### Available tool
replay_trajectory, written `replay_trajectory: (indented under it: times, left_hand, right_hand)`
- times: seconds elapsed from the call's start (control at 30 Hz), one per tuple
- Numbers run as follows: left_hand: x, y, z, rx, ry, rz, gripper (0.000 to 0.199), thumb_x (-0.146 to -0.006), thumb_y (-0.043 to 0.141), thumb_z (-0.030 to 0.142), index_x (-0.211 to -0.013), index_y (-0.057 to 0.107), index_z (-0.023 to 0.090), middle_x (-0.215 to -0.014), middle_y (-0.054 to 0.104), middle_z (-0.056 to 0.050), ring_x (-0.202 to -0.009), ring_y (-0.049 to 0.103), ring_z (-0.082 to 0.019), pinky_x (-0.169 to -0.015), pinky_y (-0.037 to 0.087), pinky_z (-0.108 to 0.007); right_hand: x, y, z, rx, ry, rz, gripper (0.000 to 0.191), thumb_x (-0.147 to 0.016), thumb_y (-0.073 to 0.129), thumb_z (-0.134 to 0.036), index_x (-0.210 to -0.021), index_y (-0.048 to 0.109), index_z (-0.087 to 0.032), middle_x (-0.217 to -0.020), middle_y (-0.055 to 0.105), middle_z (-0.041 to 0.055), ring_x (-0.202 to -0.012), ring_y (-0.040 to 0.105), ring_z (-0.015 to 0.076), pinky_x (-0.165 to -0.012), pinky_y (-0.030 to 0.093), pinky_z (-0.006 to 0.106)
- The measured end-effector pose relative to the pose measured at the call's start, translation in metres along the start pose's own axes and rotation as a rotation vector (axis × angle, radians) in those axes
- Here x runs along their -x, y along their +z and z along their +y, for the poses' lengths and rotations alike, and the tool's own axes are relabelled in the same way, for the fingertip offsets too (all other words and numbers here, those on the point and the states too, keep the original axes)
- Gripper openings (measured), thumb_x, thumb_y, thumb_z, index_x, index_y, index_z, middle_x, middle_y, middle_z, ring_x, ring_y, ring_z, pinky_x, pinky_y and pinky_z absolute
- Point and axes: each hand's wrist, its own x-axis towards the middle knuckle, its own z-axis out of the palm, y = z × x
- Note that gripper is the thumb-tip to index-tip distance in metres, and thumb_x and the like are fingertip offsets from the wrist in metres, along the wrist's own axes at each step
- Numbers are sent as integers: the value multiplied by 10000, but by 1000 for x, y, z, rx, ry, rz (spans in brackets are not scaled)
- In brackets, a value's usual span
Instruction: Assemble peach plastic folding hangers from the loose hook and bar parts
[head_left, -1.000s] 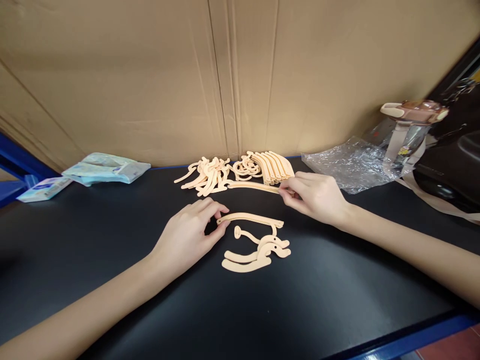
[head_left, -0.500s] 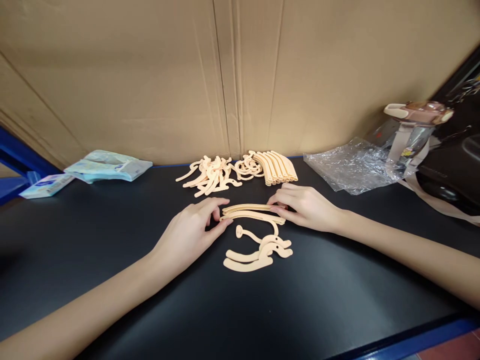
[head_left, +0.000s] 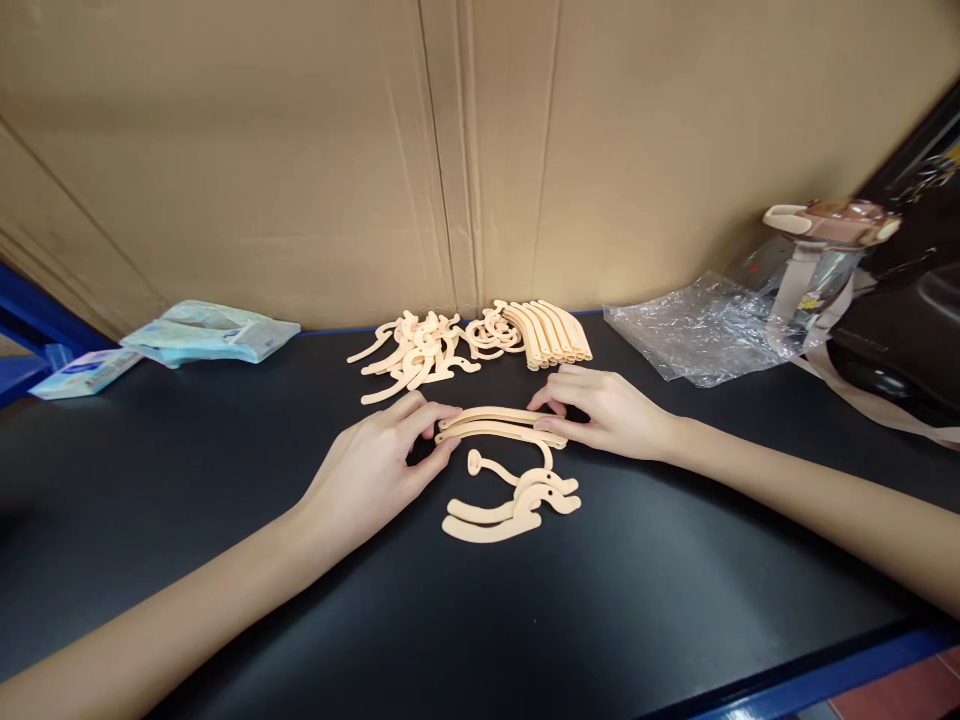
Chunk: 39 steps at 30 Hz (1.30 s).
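Mid-frame, on the black desk (head_left: 225, 560): two curved strips (head_left: 499, 424), laid side by side. My left hand (head_left: 375, 470) pinches their left ends with curled fingers; my right hand (head_left: 607, 410) pinches the right ends, likely to line them up. Hook parts (head_left: 517, 495) lie just below, loose piles (head_left: 465, 345) above by the cardboard wall (head_left: 300, 150). Open desk lower left and lower right.

Black matte tabletop (head_left: 187, 500) open from 6 to 9 o'clock, wide passage. 12 o'clock blocked: heap of peach curved plastic pieces (head_left: 469, 345) against the brown cardboard wall (head_left: 300, 150). 2 o'clock: crumpled clear plastic bag (head_left: 701, 335), clear bottle with pink lid (head_left: 814, 250). 10 o'clock: pale blue tissue packs (head_left: 206, 335). Small peach hook cluster (head_left: 514, 495) just nearer than the hands.
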Motion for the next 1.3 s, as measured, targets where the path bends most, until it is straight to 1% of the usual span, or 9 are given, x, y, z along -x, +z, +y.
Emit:
replay_trajectory:
  times: [0.1, 0.17, 0.27, 0.33, 0.5, 0.67, 0.87, 1.1, 1.3]
  left_hand:
    - [-1, 0, -1, 8, -35, 6, 306, -966, 459, 463, -1072, 679, 278, -731, 537, 38, -592, 532, -126, -543, 382, -236]
    - [-2, 0, -2, 11, -67, -2, 311, -954, 476, 489, -1011, 684, 266, -693, 506, 43, -575, 518, -127, -529, 371, -236]
    - [-4, -1, -2, 10, -107, -18, 313, -942, 490, 499, -924, 673, 245, -671, 494, 44, -568, 510, -131, -516, 360, -239]
    - [-4, -1, -2, 10, -120, -24, 313, -944, 491, 496, -915, 667, 239, -681, 506, 42, -575, 511, -134, -518, 361, -243]
    - [-4, -2, -2, 20, -120, -30, 279, -942, 507, 470, -975, 673, 248, -695, 528, 42, -585, 519, -138, -536, 371, -249]
    - [-4, -1, -5, 54, -100, -31, 287, -932, 523, 483, -949, 685, 247, -703, 555, 37, -589, 522, -136, -546, 382, -248]
    - [-4, -1, -7, 92, -82, -56, 358, -950, 490, 490, -1162, 700, 294, -832, 620, 25, -622, 539, -130, -575, 402, -248]
    - [-5, -1, -7, 109, -96, -48, 330, -938, 534, 450, -1179, 709, 308, -796, 590, 26, -623, 524, -134, -575, 403, -251]
    - [-3, 1, -7, 94, -76, -48, 323, -952, 518, 440, -1177, 693, 289, -840, 586, 29, -649, 530, -128, -600, 419, -256]
  right_hand:
    - [0, 0, 1, -11, 3, 5, 325, -967, 534, -469, -1036, 640, -169, -777, 570, 11, -750, 547, 153, -683, 423, 278]
    - [0, 0, 1, -12, -10, 7, 347, -953, 544, -498, -1017, 646, -173, -780, 574, 13, -750, 554, 156, -687, 428, 283]
    - [0, -1, 0, -27, -43, 14, 342, -942, 560, -492, -977, 663, -168, -778, 580, 13, -743, 556, 153, -690, 433, 284]
    - [0, -1, -1, -33, -68, 16, 333, -919, 597, -483, -965, 673, -162, -780, 583, 12, -734, 553, 151, -687, 434, 286]
    - [-1, -1, -2, -27, -74, 18, 243, -936, 587, -396, -961, 684, -174, -787, 598, 12, -743, 560, 146, -710, 438, 285]
    - [-1, 0, 0, 4, -38, 31, 207, -939, 577, -360, -915, 673, -179, -753, 590, 7, -724, 543, 147, -692, 429, 280]
    - [-1, 1, 1, 85, 28, 86, 164, -921, 564, -301, -858, 652, -177, -712, 557, 0, -710, 533, 150, -672, 416, 275]
    - [-1, 1, 1, 74, 70, 69, 179, -938, 558, -323, -891, 656, -180, -723, 555, 1, -736, 547, 154, -687, 425, 278]
    - [0, 2, 2, 58, 62, 84, 209, -951, 568, -333, -942, 682, -158, -737, 567, 6, -752, 560, 159, -701, 434, 284]
